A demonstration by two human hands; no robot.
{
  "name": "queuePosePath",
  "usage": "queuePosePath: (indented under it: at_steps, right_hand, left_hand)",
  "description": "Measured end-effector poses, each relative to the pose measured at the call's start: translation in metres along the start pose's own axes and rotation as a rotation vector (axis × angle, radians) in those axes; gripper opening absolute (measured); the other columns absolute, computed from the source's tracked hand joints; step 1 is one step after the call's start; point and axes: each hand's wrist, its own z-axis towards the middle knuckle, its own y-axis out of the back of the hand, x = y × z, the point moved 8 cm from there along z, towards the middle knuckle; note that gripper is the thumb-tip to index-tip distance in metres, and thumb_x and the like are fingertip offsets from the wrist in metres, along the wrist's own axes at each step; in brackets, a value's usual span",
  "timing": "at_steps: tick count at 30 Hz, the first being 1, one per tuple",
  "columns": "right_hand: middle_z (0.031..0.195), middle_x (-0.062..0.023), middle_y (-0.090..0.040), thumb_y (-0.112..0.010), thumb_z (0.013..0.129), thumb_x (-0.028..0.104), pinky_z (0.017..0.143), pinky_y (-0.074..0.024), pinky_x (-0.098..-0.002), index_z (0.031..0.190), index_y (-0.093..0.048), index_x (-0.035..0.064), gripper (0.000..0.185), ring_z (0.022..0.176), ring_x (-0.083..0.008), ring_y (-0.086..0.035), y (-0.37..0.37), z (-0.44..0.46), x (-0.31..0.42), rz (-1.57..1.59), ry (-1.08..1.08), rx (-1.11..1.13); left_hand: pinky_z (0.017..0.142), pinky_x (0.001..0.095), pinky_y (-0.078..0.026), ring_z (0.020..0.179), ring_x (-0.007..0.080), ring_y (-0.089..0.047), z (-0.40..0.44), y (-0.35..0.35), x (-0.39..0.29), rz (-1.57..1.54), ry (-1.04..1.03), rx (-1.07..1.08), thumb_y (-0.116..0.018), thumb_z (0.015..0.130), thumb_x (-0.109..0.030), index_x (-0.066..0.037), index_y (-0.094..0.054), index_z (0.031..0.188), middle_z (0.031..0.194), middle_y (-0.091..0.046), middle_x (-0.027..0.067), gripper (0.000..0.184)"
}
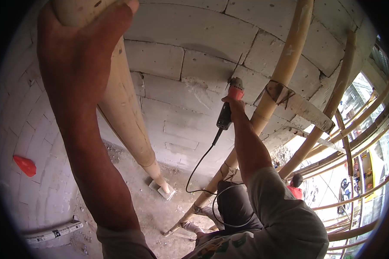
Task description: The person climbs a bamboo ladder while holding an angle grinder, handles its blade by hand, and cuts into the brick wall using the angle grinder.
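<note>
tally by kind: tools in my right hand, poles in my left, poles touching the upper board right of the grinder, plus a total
Grinder in right hand: 1
Held pole in left hand: 1
Poles touching upper board: 2 (left one, right one)
Total: 4

A red object (25,165) showed against the pale left-hand wall (39,125), and a white tube-like roll with black markings (56,232) lay low beside it. Loose rubble (113,154) littered the dusty floor (142,211). To the right, a wooden board (309,110) spanned two slanting bamboo poles (291,47). Beyond them, past more poles, were a person in a red top (295,192), a motorcycle (344,190) and something yellow (367,170), too small to identify.
</note>
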Motion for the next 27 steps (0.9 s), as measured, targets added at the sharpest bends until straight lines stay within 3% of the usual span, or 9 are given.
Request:
queuePosePath:
  at_steps: [2, 7, 12, 15, 21, 24, 27]
  right_hand:
    - [0.068, -0.007, -0.058, -0.082, 0.062, 0.012, 0.053, -0.0495, -0.0387, 0.084, -0.061, 0.0012, 0.032, 0.054, -0.0218, -0.058, -0.001, 0.002, -0.005, 0.005, -0.019, 0.007]
    - [0.076, -0.0091, -0.065, -0.085, 0.059, 0.019, 0.06, -0.0536, -0.0366, 0.087, -0.066, -0.0009, 0.039, 0.063, -0.022, -0.065, -0.001, 0.009, -0.016, -0.042, -0.065, 0.008]
    - [0.074, -0.0086, -0.064, -0.084, 0.059, 0.018, 0.059, -0.0529, -0.0376, 0.087, -0.065, -0.0009, 0.039, 0.061, -0.0219, -0.063, -0.002, 0.01, -0.024, -0.033, -0.086, 0.005]
    - [0.068, -0.0079, -0.058, -0.083, 0.062, 0.013, 0.054, -0.0515, -0.0413, 0.086, -0.061, 0.0008, 0.035, 0.055, -0.0234, -0.059, -0.003, 0.008, -0.029, -0.02, -0.072, 0.001]
    - [0.074, -0.0086, -0.064, -0.085, 0.058, 0.018, 0.059, -0.0521, -0.0365, 0.086, -0.065, -0.0009, 0.039, 0.061, -0.0218, -0.063, -0.004, -0.001, -0.031, -0.035, -0.128, 0.026]
    - [0.069, -0.0089, -0.059, -0.083, 0.062, 0.015, 0.055, -0.052, -0.0427, 0.086, -0.061, 0.0018, 0.035, 0.056, -0.0246, -0.06, -0.006, 0.012, -0.044, -0.056, -0.109, 0.017]
    - [0.069, -0.0089, -0.059, -0.083, 0.062, 0.015, 0.055, -0.0519, -0.0425, 0.085, -0.061, 0.0019, 0.035, 0.056, -0.0245, -0.06, -0.006, 0.014, -0.05, -0.066, -0.153, 0.006]
  left_hand:
    - [0.079, 0.0373, -0.051, 0.085, 0.0227, -0.062, -0.006, -0.002, -0.012, -0.132, 0.059, -0.006, -0.071, 0.069, -0.008, -0.004, -0.054, 0.12, 0.094, -0.061, 0.0109, 0.053]
    - [0.078, 0.036, -0.051, 0.085, 0.0213, -0.062, -0.012, -0.006, -0.007, -0.065, -0.012, -0.134, -0.07, 0.069, -0.008, -0.003, -0.054, 0.118, 0.093, -0.061, 0.0097, 0.052]
    - [0.079, 0.0353, -0.051, 0.085, 0.0205, -0.062, -0.008, -0.009, 0.01, -0.073, -0.007, -0.165, -0.07, 0.069, -0.008, -0.003, -0.054, 0.118, 0.094, -0.061, 0.0094, 0.052]
    - [0.08, 0.0349, -0.05, 0.085, 0.0204, -0.062, -0.008, -0.006, -0.003, -0.101, 0.024, -0.092, -0.07, 0.069, -0.009, -0.004, -0.054, 0.119, 0.094, -0.061, 0.0094, 0.052]
    - [0.081, 0.035, -0.051, 0.086, 0.0207, -0.062, -0.003, -0.006, 0.009, -0.103, -0.025, 0.006, -0.07, 0.07, -0.012, -0.005, -0.054, 0.12, 0.095, -0.062, 0.0095, 0.054]
    - [0.081, 0.0351, -0.051, 0.086, 0.0208, -0.062, 0.002, -0.004, 0.024, -0.054, -0.034, 0.019, -0.071, 0.07, -0.013, -0.004, -0.054, 0.121, 0.096, -0.062, 0.0097, 0.054]
    - [0.082, 0.0351, -0.051, 0.087, 0.0209, -0.062, 0.005, -0.001, 0.031, -0.022, -0.041, 0.028, -0.072, 0.07, -0.015, -0.004, -0.054, 0.121, 0.096, -0.062, 0.0099, 0.055]
